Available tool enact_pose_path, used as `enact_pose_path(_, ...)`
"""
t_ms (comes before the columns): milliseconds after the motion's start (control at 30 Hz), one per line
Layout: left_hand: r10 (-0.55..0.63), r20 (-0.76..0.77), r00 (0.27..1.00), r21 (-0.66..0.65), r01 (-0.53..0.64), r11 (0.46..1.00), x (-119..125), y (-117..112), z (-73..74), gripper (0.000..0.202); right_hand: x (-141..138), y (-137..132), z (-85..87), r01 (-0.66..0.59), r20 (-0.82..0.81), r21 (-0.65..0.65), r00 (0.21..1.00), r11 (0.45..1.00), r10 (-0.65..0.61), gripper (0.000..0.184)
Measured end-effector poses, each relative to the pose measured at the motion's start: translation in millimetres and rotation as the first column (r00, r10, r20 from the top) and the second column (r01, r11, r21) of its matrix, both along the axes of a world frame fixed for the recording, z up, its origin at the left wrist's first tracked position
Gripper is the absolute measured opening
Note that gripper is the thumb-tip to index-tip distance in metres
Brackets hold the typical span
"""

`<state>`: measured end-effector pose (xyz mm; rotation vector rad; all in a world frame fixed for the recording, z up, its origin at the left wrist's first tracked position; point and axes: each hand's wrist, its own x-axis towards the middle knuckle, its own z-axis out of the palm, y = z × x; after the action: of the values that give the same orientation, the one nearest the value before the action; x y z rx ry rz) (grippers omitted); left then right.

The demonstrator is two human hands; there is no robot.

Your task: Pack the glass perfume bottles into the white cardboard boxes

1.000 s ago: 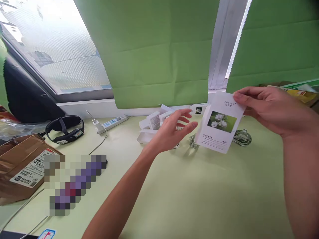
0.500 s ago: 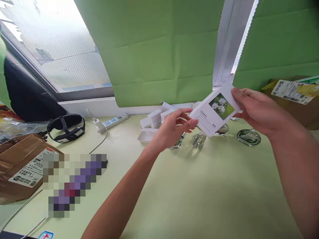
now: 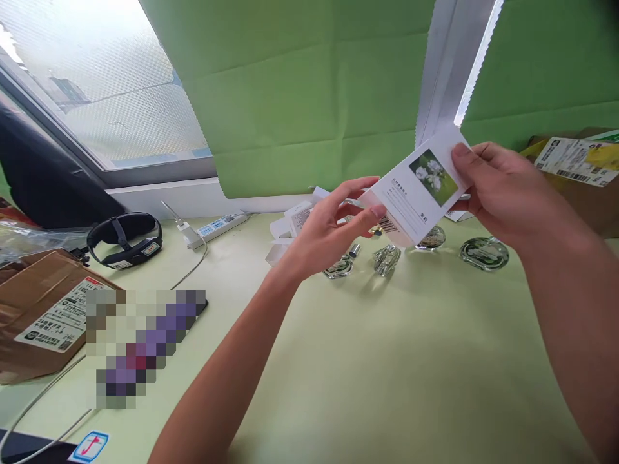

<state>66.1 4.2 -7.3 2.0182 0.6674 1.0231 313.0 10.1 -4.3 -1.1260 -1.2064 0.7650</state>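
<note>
Right hand (image 3: pixel 507 193) pinches the box (image 3: pixel 416 196) by its top; left hand (image 3: pixel 329 232) is at the lower end, its grip I cannot tell; squeeze lightly.

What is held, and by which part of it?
The white printed box, by its upper right end, in the right grip; the left grip at its barcode end, hold unclear.

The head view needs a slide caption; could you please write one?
Right hand grips a white floral carton, left hand at its barcoded end; glass bottles on the table.
</note>
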Motion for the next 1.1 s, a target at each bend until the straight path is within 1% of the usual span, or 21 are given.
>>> enact_pose_path(133, -0.001, -0.073, 0.997, 0.029, 0.003, 1.000, -3, 0, -1.8, 0.038, 6, -2, 0.7, 0.004, 0.112, -0.012, 0.994, 1.000, -0.003, 0.037)
enact_pose_path(200, -0.017, -0.129, 0.991, 0.018, 0.020, 1.000, -7, 0, -1.4, 0.045, 8, -4, 1.4, -0.001, 0.155, -0.007, 0.988, 1.000, 0.002, 0.036)
enact_pose_path(233, -0.047, -0.161, 0.986, 0.008, 0.049, 0.999, -10, 0, -0.4, 0.052, 8, -5, 1.9, -0.013, 0.178, -0.014, 0.984, 1.000, 0.015, 0.036)
enact_pose_path(300, -0.127, -0.205, 0.971, -0.010, 0.128, 0.992, -16, 1, 2.3, 0.069, 5, -9, 2.9, -0.069, 0.243, -0.077, 0.966, 0.995, 0.086, 0.036)
enact_pose_path(333, -0.153, -0.209, 0.966, -0.018, 0.153, 0.988, -19, 2, 3.7, 0.075, 1, -12, 3.2, -0.112, 0.285, -0.126, 0.948, 0.986, 0.144, 0.036)
enact_pose_path(400, -0.136, -0.185, 0.973, -0.029, 0.133, 0.991, -23, 4, 5.6, 0.074, -9, -17, 3.4, -0.211, 0.375, -0.221, 0.883, 0.952, 0.283, 0.037)
enact_pose_path(467, -0.079, -0.182, 0.980, -0.024, 0.076, 0.997, -25, 5, 5.4, 0.063, -19, -21, 3.3, -0.310, 0.446, -0.278, 0.796, 0.909, 0.408, 0.035)
enact_pose_path(500, -0.063, -0.210, 0.976, -0.016, 0.061, 0.998, -26, 6, 4.6, 0.058, -24, -22, 3.1, -0.359, 0.471, -0.300, 0.750, 0.884, 0.464, 0.033)
enact_pose_path(567, -0.074, -0.331, 0.941, 0.005, 0.080, 0.997, -27, 7, 2.0, 0.050, -28, -22, 2.1, -0.448, 0.489, -0.347, 0.664, 0.824, 0.566, 0.028)
enact_pose_path(600, -0.103, -0.411, 0.906, 0.000, 0.113, 0.994, -27, 7, 0.4, 0.046, -26, -19, 0.9, -0.476, 0.492, -0.364, 0.632, 0.801, 0.599, 0.027)
enact_pose_path(633, -0.142, -0.496, 0.857, -0.019, 0.153, 0.988, -27, 6, -1.4, 0.042, -23, -16, -1.0, -0.483, 0.499, -0.371, 0.616, 0.793, 0.609, 0.026)
enact_pose_path(667, -0.186, -0.579, 0.794, -0.048, 0.195, 0.980, -26, 6, -3.5, 0.039, -18, -11, -4.0, -0.464, 0.516, -0.375, 0.615, 0.803, 0.596, 0.027)
enact_pose_path(700, -0.225, -0.653, 0.723, -0.080, 0.230, 0.970, -25, 5, -5.8, 0.036, -11, -6, -8.1, -0.414, 0.543, -0.368, 0.631, 0.833, 0.554, 0.028)
enact_pose_path(733, -0.246, -0.718, 0.651, -0.107, 0.247, 0.963, -24, 5, -8.5, 0.034, -4, 0, -13.4, -0.334, 0.581, -0.360, 0.651, 0.871, 0.489, 0.030)
enact_pose_path(767, -0.244, -0.772, 0.586, -0.119, 0.244, 0.962, -22, 5, -11.6, 0.034, 2, 5, -19.7, -0.242, 0.630, -0.369, 0.644, 0.897, 0.433, 0.031)
enact_pose_path(800, -0.217, -0.816, 0.536, -0.109, 0.226, 0.968, -20, 5, -14.8, 0.034, 8, 11, -26.9, -0.175, 0.678, -0.379, 0.616, 0.909, 0.401, 0.031)
enact_pose_path(867, -0.133, -0.868, 0.478, -0.054, 0.175, 0.983, -17, 5, -21.0, 0.036, 14, 20, -42.8, -0.157, 0.739, -0.400, 0.527, 0.903, 0.419, 0.035)
enact_pose_path(933, -0.071, -0.881, 0.469, -0.006, 0.139, 0.990, -17, 5, -25.5, 0.038, 17, 27, -59.0, -0.209, 0.760, -0.436, 0.435, 0.875, 0.483, 0.049)
enact_pose_path(1000, -0.046, -0.864, 0.501, 0.017, 0.121, 0.993, -18, 5, -27.4, 0.036, 18, 35, -73.8, -0.230, 0.802, -0.424, 0.354, 0.876, 0.481, 0.056)
enact_pose_path(1067, -0.043, -0.834, 0.550, 0.033, 0.129, 0.991, -18, 4, -27.1, 0.033, 20, 44, -86.7, -0.180, 0.881, -0.331, 0.294, 0.926, 0.372, 0.050)
enact_pose_path(1100, -0.041, -0.818, 0.573, 0.048, 0.140, 0.989, -17, 3, -26.8, 0.032, 22, 48, -92.4, -0.136, 0.912, -0.268, 0.282, 0.954, 0.297, 0.045)
